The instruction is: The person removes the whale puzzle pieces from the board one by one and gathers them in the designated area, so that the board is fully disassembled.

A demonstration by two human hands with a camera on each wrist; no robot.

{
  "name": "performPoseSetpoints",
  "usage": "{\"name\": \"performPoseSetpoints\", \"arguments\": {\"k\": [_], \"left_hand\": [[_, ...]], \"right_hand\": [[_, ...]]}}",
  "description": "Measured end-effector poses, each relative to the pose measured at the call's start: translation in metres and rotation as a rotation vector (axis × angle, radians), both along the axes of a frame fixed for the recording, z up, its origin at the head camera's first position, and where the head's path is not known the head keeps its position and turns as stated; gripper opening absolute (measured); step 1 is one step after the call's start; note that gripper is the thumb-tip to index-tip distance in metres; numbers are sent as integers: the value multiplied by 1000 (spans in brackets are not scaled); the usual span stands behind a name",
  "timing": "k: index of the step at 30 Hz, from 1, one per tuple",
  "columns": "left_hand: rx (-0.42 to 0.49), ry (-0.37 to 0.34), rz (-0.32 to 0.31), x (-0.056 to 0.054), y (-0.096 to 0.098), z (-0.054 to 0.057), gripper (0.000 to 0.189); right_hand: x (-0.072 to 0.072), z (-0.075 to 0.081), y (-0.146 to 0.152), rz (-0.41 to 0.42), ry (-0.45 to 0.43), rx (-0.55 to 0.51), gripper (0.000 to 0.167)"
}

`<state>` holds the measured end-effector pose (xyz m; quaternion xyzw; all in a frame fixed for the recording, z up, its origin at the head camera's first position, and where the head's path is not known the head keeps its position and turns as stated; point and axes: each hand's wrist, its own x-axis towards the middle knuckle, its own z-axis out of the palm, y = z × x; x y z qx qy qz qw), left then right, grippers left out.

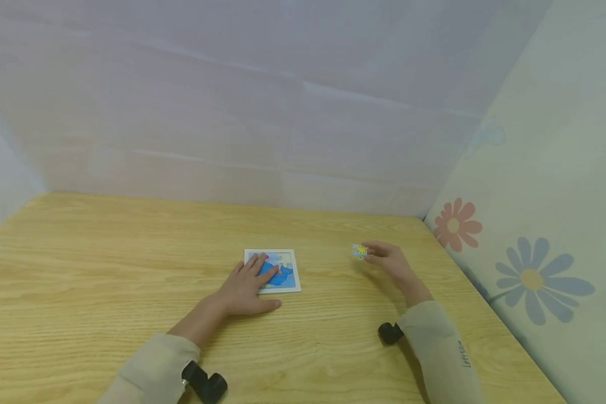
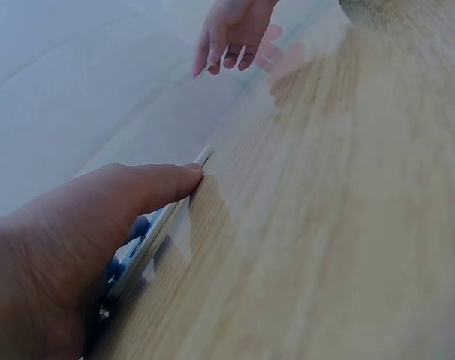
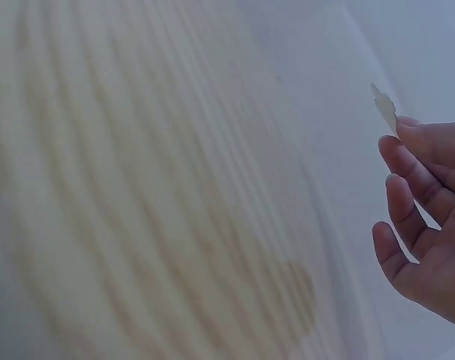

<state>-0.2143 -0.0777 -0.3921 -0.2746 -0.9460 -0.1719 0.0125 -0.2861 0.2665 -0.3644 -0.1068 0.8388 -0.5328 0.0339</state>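
One white-framed picture puzzle [image 1: 285,276] lies on one desk [image 1: 323,348], with the left hand [image 1: 244,289] resting over its left part, fingers straight and spread across the picture, gripping nothing. One small puzzle piece [image 1: 360,251], yellow and pale blue, is pinched at the tips of the right hand [image 1: 391,261], between thumb and forefinger, above the desk and well apart from the puzzle, to its right. Two flowers [image 1: 531,279], one red and one blue, decorate the right wall [image 1: 560,168].

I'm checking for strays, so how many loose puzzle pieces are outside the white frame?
1: the puzzle piece pinched in the right hand, above the table. The left hand could hide others.
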Motion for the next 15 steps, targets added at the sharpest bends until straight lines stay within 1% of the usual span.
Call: {"name": "performPoseSetpoints", "arguments": {"k": [8,10,13,15], "left_hand": [[2,-2,1,-2,0,-2,75],[1,-4,1,-2,0,-3,76],[-5,-4,1,-2,0,-4,76],[-8,-6,1,-2,0,-4,76]], "right_hand": [[-6,-7,26,13,-11,40,42],[-8,-9,31,3,-37,37,42],[-10,-12,35,-34,-83,30,42],[-11,-14,37,-47,-93,39,42]]}}
